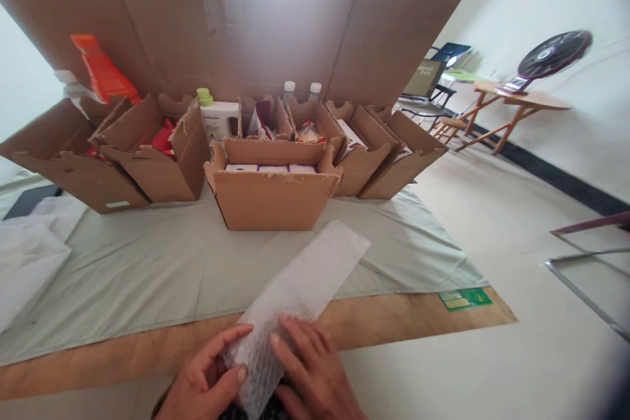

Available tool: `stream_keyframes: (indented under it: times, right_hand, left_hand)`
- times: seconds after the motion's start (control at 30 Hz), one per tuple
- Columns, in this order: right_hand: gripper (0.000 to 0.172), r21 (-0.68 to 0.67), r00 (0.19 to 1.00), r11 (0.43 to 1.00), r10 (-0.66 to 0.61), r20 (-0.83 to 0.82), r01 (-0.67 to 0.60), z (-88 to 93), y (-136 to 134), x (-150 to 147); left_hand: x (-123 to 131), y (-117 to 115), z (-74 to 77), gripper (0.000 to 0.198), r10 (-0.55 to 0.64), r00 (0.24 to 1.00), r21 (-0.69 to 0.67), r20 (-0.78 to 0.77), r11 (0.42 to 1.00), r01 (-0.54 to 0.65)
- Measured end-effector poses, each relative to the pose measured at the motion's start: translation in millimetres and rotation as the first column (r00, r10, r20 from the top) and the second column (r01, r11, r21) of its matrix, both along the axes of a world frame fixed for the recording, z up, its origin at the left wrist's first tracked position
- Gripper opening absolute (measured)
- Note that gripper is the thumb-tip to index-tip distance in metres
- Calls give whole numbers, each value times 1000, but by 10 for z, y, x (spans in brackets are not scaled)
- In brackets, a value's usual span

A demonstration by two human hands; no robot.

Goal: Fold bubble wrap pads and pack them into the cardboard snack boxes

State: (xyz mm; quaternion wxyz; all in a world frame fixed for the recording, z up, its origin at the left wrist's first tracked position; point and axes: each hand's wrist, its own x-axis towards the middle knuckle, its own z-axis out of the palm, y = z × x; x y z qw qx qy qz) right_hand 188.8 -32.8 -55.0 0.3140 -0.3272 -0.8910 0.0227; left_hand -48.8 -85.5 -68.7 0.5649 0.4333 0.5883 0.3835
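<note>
A long strip of white bubble wrap lies on the floor cloth and runs down to my hands at the bottom edge. My left hand curls its fingers and thumb round the near end of the wrap. My right hand presses on the wrap from the right with fingers bent over it. Something dark sits under the wrap between my hands; I cannot make out what it is.
A grey-green cloth covers flattened cardboard on the floor. Several open cardboard boxes of goods stand in a row before a tall cardboard sheet. A white bottle, a fan on a wooden table and a metal frame stand around.
</note>
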Motion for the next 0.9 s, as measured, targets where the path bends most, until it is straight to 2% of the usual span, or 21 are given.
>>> stream_keyframes:
  times: [0.07,0.1,0.17,0.27,0.37,0.43,0.5,0.57,0.67,0.73,0.8,0.9]
  right_hand:
    - [45,-57,986,998,-3,-168,-7,-145,-73,-212]
    - [43,-107,967,994,-27,-253,0,-190,-76,-267]
    - [33,-249,916,968,-117,-383,20,-219,-53,-292]
    - [22,-470,837,881,-299,-458,58,-178,-29,-224]
    - [22,-576,788,815,-390,-476,55,-135,-48,-159]
    - [21,-606,784,792,-422,-456,75,-133,-59,-126]
    - [18,-591,791,792,-457,-407,153,-152,-52,-82]
    - [17,-504,784,817,-497,-372,279,-180,-36,-18]
    - [32,-340,760,831,-546,-352,440,-207,-39,113]
    - [40,-240,762,831,-555,-333,501,-203,-84,204]
    - [40,-127,801,853,-519,-298,506,-187,-150,272]
    - [36,-31,913,927,-373,-165,373,-179,-220,295]
  left_hand:
    - [-17,-38,27,53,-42,998,60,40,997,40]
    - [-47,-54,52,54,-41,999,117,12,992,39]
    - [-124,-61,113,55,20,990,247,-143,969,16]
    - [-162,34,168,62,104,911,357,-400,933,51]
    - [-13,271,139,69,-12,904,339,-427,925,172]
    - [150,464,106,64,-91,919,295,-384,931,216]
    - [305,637,87,56,-105,915,265,-389,939,220]
    - [420,756,85,53,-87,877,278,-473,930,242]
    - [505,831,88,55,-53,767,316,-640,891,325]
    - [528,843,75,57,-59,695,309,-717,866,393]
    - [544,850,41,57,-52,640,316,-767,837,447]
    - [560,866,-28,58,3,580,361,-815,785,503]
